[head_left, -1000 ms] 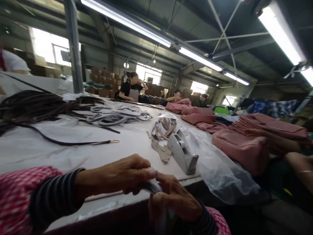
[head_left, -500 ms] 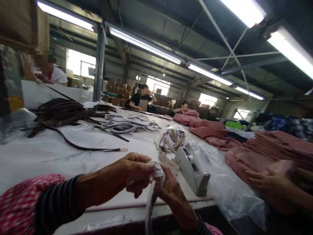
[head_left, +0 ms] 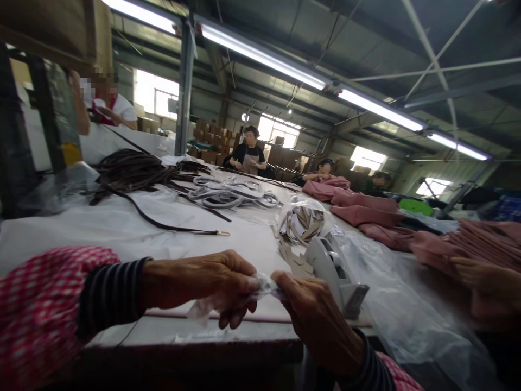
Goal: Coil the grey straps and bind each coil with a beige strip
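Observation:
My left hand point(head_left: 211, 282) and my right hand point(head_left: 315, 317) meet at the near edge of the white table point(head_left: 122, 228). Both pinch a small piece of crumpled clear plastic point(head_left: 260, 286) between thumb and fingers, with a loose end point(head_left: 199, 309) trailing to the left under my left hand. Just beyond my right hand stands a grey tape dispenser point(head_left: 336, 274). Cardboard tags point(head_left: 295, 260) lie next to it.
Dark straps point(head_left: 134, 171) and grey straps point(head_left: 228, 194) are heaped further back on the table. A clear bag of tags point(head_left: 303, 220), plastic sheeting point(head_left: 402, 315) and stacked pink garments point(head_left: 366, 209) lie to the right, where another person's hand point(head_left: 480, 277) rests. Several people work beyond.
The plastic, held upright between my hands before, now lies stretched sideways between them. My view has swung to the left, and my hands sit slightly lower and further right in it.

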`<state>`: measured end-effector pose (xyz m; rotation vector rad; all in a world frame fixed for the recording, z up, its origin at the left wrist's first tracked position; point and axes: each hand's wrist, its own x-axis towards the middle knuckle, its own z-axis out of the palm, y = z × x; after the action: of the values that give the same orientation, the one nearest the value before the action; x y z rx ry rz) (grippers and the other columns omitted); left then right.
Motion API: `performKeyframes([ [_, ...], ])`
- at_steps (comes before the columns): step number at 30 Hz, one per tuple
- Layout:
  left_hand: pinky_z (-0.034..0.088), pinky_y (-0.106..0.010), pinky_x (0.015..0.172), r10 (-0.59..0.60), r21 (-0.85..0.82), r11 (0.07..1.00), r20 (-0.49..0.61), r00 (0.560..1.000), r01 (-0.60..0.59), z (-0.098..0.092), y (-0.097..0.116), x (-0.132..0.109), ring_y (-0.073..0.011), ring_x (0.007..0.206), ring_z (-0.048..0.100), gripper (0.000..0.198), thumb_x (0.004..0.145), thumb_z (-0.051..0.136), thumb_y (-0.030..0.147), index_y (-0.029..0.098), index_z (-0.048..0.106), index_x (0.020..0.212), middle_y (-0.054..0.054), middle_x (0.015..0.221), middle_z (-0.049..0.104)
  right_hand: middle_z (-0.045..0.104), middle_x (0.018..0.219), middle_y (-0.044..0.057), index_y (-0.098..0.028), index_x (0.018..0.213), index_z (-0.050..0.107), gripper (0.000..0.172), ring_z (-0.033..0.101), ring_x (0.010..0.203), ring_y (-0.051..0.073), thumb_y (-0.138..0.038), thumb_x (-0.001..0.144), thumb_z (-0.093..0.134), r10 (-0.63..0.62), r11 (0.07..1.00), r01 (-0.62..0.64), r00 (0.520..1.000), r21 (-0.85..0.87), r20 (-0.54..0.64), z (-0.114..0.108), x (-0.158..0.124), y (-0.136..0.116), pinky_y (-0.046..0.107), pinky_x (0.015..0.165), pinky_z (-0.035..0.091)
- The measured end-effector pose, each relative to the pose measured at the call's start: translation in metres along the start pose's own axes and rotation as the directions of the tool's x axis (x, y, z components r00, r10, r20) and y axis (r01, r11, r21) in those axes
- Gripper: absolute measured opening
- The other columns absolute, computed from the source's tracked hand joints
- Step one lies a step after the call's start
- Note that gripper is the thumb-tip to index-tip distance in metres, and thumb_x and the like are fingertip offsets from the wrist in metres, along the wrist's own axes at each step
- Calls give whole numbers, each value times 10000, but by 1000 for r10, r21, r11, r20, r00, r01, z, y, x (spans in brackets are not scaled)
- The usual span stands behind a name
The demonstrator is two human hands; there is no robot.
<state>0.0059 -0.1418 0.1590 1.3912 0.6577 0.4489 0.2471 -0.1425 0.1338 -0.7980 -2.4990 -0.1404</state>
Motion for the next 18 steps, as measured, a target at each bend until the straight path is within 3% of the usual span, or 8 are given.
performKeyframes([
  [4, 323, -202, 488, -1, 16, 1000, -17, 1000, 1, 2, -3, 1, -92, 478, 462, 363, 918, 635, 463, 120, 687, 808, -24, 602, 588, 562, 679, -12, -200, 844, 516, 267, 476, 557, 150, -90, 1029, 358, -117, 976, 121, 993, -180, 28, 0, 9, 1, 310, 558, 263],
  [9, 228, -207, 439, -13, 19, 1000, -100, 995, 15, 4, -13, 2, -69, 424, 320, 379, 895, 644, 490, 132, 679, 777, 46, 514, 443, 587, 731, -4, -195, 877, 514, 247, 501, 587, 159, -79, 1034, 363, -146, 972, 152, 988, -182, 42, 18, 10, -2, 318, 578, 282],
  [15, 291, -230, 426, -79, 26, 996, -139, 987, 84, 8, -31, 15, -103, 384, 418, 357, 814, 620, 474, 138, 677, 708, -11, 492, 570, 621, 740, 40, -142, 1051, 561, 232, 549, 600, 213, -16, 946, 396, -223, 905, 180, 972, -385, -71, 38, 0, 0, 352, 575, 306],
  [18, 247, -225, 416, -43, 13, 999, -224, 974, 47, 8, -36, 17, -87, 392, 377, 276, 780, 651, 388, 150, 655, 639, 23, 462, 500, 655, 746, 40, -162, 1142, 570, 257, 604, 608, 197, -46, 960, 432, -212, 950, 179, 971, -254, -107, 50, -14, 9, 344, 571, 377],
])
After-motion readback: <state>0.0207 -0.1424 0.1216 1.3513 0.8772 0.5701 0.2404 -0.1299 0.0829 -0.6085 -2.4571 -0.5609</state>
